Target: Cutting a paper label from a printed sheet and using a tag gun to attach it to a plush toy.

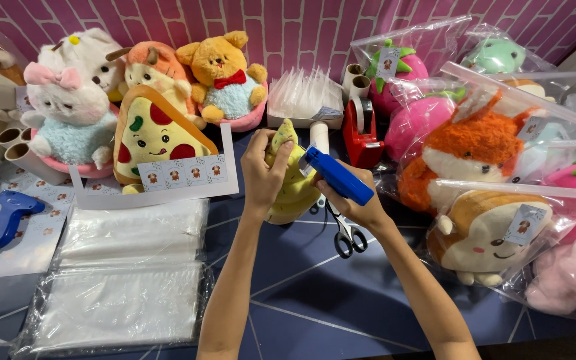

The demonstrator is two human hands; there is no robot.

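Because the left hand grips the yellow plush toy right beside the blue tagging gun clenched in the right hand, its needle, seemingly hidden, could prick a fingertip.

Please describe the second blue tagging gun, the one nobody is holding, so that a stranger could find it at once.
Start from the stack of clear plastic bags at the left of the dark table. Left of it lies a sheet of small tags, and the blue tagging gun rests on it. Unlike the gun in the right hand, it lies untouched.

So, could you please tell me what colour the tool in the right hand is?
Blue, clearest in the head view.
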